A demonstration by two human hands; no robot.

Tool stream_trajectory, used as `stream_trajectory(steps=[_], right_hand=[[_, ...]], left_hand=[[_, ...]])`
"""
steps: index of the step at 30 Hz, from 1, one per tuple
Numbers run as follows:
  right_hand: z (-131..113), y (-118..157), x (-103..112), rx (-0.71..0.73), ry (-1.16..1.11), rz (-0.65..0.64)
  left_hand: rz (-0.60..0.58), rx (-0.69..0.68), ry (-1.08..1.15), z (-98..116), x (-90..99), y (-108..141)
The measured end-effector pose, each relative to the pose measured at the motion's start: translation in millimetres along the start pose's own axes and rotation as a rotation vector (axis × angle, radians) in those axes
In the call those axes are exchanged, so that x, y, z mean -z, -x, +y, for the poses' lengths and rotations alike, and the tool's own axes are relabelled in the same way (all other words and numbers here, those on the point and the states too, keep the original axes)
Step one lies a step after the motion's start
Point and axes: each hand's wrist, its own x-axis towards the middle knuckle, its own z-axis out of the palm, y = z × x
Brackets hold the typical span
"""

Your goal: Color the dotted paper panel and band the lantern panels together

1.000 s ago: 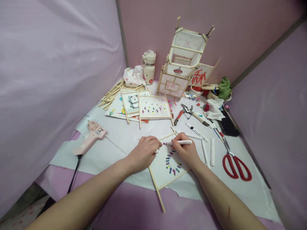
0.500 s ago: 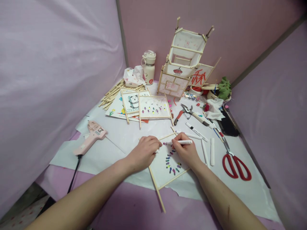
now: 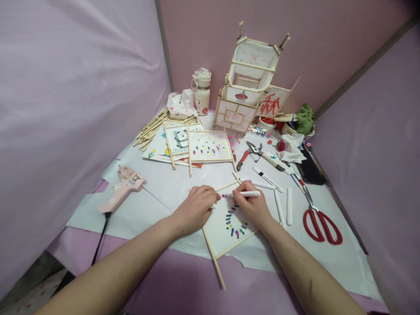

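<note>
Currently I see pink glue gun (image 3: 124,190), well left of both hands. Left hand (image 3: 198,208) curled, small white piece (image 3: 214,206) in its fingertips. Framed panel (image 3: 216,232) lies beneath both hands. Right hand (image 3: 251,204) pinches white marker (image 3: 251,194), tip near pink dot (image 3: 223,196) between hands. Just right, loose marker (image 3: 289,206); farther right, red-handled scissors (image 3: 314,208) on surface (image 3: 348,271).

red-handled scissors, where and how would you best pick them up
Probably by the red handle loops, coming from the near side with the right hand: the loops face the person, while the blades point away. That hand holds a white marker, so free it first.
</note>
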Motion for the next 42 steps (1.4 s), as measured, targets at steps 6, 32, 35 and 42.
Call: stream_trajectory(steps=[6,32,35,42], right_hand=[[0.6,1.2,0.0,0.001,-0.004,0.011],[0.8,2.2,1.3,-0.031,-0.025,0.026],[0.7,1.9,1.1,-0.019,-0.008,0.018],[0.4,1.3,0.8,-0.014,0.012,0.018]], left_hand=[[0.001,0.004,-0.001,0.1,-0.4,0.7],[-0.013,-0.003,0.002,-0.3,0.6,0.5],[-0.007,-0.004,0.005,-0.2,0.5,0.6],[0.001,-0.001,0.004,1.0,0.7,0.4]])
